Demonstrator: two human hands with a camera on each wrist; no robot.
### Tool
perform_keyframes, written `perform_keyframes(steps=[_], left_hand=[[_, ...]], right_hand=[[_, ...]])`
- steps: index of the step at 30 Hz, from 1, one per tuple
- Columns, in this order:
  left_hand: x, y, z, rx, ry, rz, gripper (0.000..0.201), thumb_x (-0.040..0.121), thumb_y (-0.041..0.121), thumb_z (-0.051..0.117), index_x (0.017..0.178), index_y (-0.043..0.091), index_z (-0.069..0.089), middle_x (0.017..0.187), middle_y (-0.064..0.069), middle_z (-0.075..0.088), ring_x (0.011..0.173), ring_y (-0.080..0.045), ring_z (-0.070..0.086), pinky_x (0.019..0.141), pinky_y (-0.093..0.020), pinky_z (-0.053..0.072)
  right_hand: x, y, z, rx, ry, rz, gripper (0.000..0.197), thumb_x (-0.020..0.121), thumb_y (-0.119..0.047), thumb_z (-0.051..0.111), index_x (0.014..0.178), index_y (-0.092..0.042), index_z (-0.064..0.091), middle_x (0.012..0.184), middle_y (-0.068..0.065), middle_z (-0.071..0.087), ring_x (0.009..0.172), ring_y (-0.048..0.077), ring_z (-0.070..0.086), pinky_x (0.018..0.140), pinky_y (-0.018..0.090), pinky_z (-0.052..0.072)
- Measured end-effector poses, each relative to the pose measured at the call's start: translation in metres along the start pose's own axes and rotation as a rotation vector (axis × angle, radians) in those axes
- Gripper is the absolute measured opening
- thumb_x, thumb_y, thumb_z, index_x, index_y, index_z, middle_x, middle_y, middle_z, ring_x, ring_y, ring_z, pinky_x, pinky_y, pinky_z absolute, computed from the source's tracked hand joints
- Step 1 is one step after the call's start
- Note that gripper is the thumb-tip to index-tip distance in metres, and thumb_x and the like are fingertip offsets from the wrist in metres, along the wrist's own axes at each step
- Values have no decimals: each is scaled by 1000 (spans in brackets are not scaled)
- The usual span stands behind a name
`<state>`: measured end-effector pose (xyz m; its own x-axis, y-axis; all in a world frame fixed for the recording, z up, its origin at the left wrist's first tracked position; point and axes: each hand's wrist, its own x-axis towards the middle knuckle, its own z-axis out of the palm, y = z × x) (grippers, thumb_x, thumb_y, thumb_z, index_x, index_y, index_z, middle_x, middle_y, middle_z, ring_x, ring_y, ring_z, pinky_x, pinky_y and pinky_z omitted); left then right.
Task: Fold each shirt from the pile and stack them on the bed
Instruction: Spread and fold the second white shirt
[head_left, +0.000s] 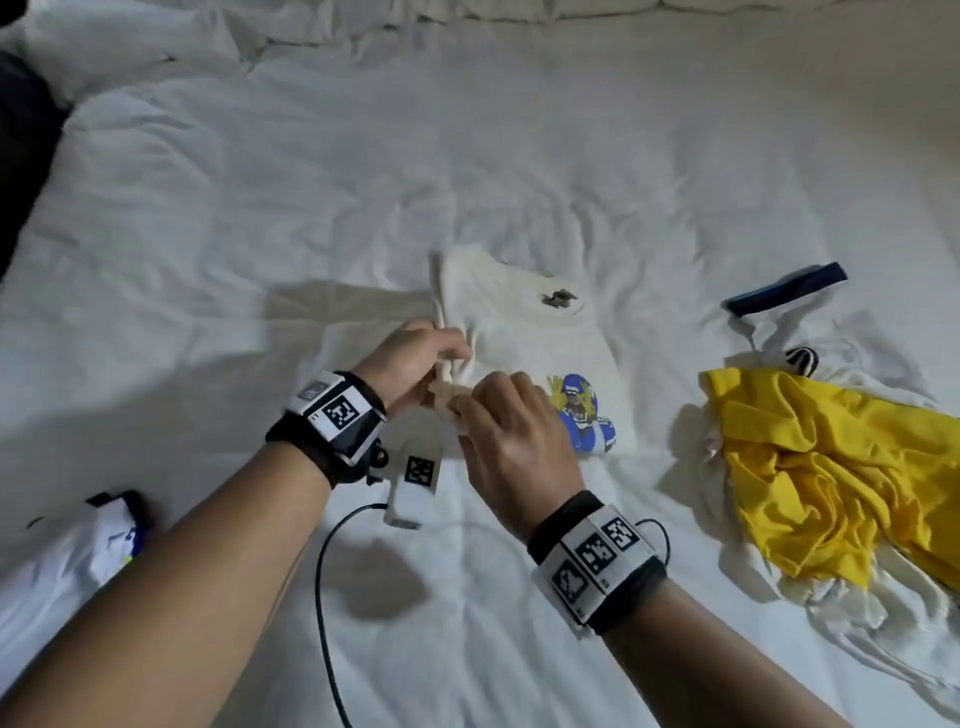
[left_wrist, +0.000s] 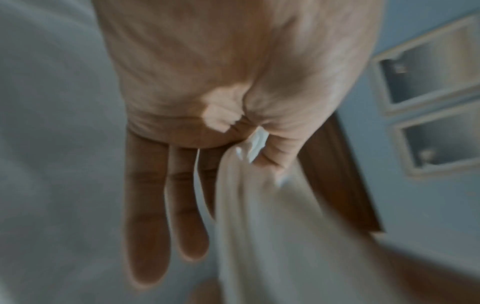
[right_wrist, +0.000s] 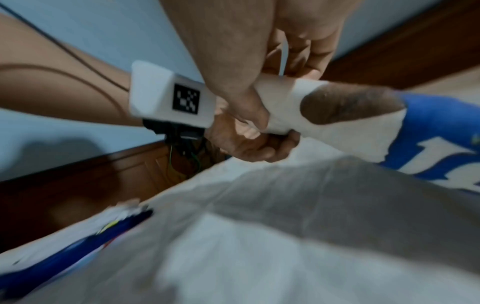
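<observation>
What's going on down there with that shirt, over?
Both hands pinching cream shirt's left edge, mid-fold. Yellow pile waits right. Nothing blocking.

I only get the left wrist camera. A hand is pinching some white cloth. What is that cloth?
Observer: It is a cream shirt with a blue and yellow cartoon print, and it lies on the bed.
Operator: Is the other hand helping?
Observer: Yes. The right hand grips the same bunched edge, right beside the left hand.
Operator: Are there more shirts?
Observer: A crumpled yellow shirt lies on the bed, to the right of the cream one.
</observation>
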<state>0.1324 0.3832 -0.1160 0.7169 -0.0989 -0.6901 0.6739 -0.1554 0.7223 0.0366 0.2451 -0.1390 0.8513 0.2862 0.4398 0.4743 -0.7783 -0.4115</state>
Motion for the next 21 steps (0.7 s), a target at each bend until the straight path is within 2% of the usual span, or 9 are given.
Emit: perform_keyframes(steps=[2,5,8,9,11,13,16,18,21], left_hand=[[-2,-44,-29,75,42,-154,10,90,7,63,81,9,59,62,-8,47,40,-18,51,41,-21,44],[-3,-101,-63,87,142,-246,7,88,6,67,83,5,63,68,-12,54,50,-20,55,47,-22,46],[-6,-129,-87,47,211,-222,18,82,14,74,91,-2,71,81,-20,67,72,-27,62,62,-29,50],[-6,-136,-92,36,247,-185,18,81,16,75,90,1,73,86,-20,71,79,-28,64,69,-33,50],[-14,-144,-96,67,398,-99,8,85,18,71,87,11,74,87,-11,73,84,-28,66,78,-37,52],[-29,-151,-89,163,562,-26,9,88,23,66,92,19,72,89,0,72,87,-23,67,79,-36,55],[-56,-163,-61,346,656,18,18,91,35,64,96,19,70,93,3,72,88,-22,66,79,-35,54],[-64,-173,-38,437,669,-6,26,91,44,61,95,20,68,95,3,71,88,-23,65,79,-38,55],[-59,-184,-13,573,738,-62,31,92,46,56,97,18,68,100,-2,66,96,-29,62,83,-42,51]], right_hand=[[-27,-18,39,19,-161,33,22,71,5,79,88,-2,66,85,13,55,71,31,49,57,43,43],[-54,-50,83,125,-297,133,28,66,6,80,88,-5,68,85,10,56,71,30,52,53,38,46],[-62,-76,104,294,-366,209,31,74,9,75,101,-5,71,88,12,60,73,33,57,59,38,53],[-63,-80,104,351,-401,228,33,78,8,72,108,-6,71,92,11,62,77,32,59,63,40,55],[-61,-78,100,449,-445,278,36,85,0,63,118,-11,70,99,8,65,81,27,63,69,42,58],[-62,-62,88,442,-379,338,35,85,-8,56,117,-14,70,102,4,63,82,23,62,71,39,56],[-65,-25,69,144,-155,460,28,85,-6,56,106,-14,71,106,7,62,96,32,55,85,41,45],[-71,6,61,-12,-92,660,24,90,-9,56,111,-12,68,114,13,59,105,34,50,92,45,39],[-80,48,60,-9,-66,957,34,90,-23,53,117,-4,63,117,24,59,109,42,50,96,49,38]])
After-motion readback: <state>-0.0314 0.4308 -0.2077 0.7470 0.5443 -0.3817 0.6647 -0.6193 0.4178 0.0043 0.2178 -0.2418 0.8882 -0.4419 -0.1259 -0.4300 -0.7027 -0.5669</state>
